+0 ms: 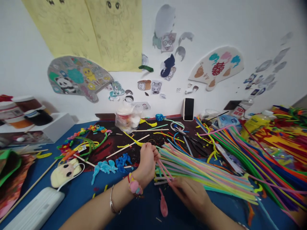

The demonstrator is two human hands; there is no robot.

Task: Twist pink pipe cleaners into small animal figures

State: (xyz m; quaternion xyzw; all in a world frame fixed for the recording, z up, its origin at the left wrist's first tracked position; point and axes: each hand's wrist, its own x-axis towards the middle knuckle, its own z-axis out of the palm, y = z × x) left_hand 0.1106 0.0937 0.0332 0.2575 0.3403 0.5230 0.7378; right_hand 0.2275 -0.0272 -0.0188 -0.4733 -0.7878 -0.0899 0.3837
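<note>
My left hand (148, 160) is closed in a fist over one end of some thin pink pipe cleaners (164, 169). Lower and to the right, my right hand (189, 194) pinches the other end between thumb and fingers. The pink strands run slantwise between both hands, above the blue tabletop. Beneath them lies a finished-looking pink fuzzy piece (163, 204), wide at the bottom with a thin stem. A thick bundle of pastel pipe cleaners (206, 172) spreads to the right, partly behind my right hand. Twisted blue pipe-cleaner shapes (112, 166) rest left of my left wrist.
A white power strip (35, 209) lies at the front left, near a cream plush-like case (63, 174). Scissors (196, 145) and a phone (188, 109) are toward the back. More colourful pipe cleaners (259, 159) fill the right side. A plastic-wrapped cup (127, 118) stands by the wall.
</note>
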